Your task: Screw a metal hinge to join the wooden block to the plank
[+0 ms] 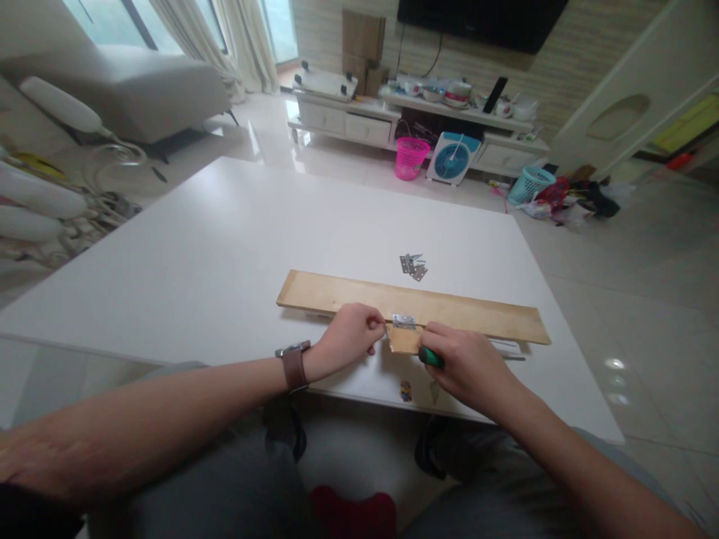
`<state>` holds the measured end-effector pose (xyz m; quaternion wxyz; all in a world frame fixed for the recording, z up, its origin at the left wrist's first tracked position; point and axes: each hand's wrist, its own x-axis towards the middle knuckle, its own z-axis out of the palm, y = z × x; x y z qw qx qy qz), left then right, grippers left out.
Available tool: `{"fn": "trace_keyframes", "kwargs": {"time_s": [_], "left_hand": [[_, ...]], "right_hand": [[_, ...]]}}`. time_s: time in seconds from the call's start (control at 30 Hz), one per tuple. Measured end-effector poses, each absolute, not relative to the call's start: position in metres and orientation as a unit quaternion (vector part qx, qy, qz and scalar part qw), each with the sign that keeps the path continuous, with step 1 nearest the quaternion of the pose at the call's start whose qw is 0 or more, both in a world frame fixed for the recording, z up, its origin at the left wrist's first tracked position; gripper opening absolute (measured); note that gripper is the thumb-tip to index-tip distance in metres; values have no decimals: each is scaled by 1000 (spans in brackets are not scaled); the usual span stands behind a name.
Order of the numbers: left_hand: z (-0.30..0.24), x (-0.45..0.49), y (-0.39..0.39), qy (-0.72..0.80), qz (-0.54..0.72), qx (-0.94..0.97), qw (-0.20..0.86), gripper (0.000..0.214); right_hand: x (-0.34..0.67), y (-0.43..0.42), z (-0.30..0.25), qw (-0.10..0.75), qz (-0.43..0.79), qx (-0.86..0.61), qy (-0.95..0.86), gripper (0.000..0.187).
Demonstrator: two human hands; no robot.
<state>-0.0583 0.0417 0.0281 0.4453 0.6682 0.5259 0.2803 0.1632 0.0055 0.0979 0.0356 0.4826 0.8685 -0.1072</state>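
Note:
A long wooden board [348, 290] lies across the white table [241, 232]. A metal hinge [403, 321] sits at its near edge, over a small wooden piece [401, 340] on the near side. My left hand [351, 333], with a watch on the wrist, pinches its thumb and fingertips together just left of the hinge; whatever is between them is too small to make out. My right hand [469, 367] is closed around a screwdriver with a green and black handle [431, 357], right of the small piece. The screwdriver's shaft is hidden.
Beyond the board lies a small pile of hinges and screws [413, 266]. A cartoon sticker [405, 391] is by the table's near edge. Past the table stand a pink basket [411, 157], a blue and white fan [452, 159] and a low cabinet [368, 123].

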Motion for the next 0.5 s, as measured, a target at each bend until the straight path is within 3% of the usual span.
{"fn": "trace_keyframes", "kwargs": {"time_s": [0.2, 0.5], "left_hand": [[35, -63, 46, 474, 262, 765, 350, 21], [40, -70, 56, 445, 269, 777, 356, 21]], "right_hand": [[161, 4, 100, 40, -116, 487, 865, 13], [161, 4, 99, 35, -107, 481, 870, 13]]}}
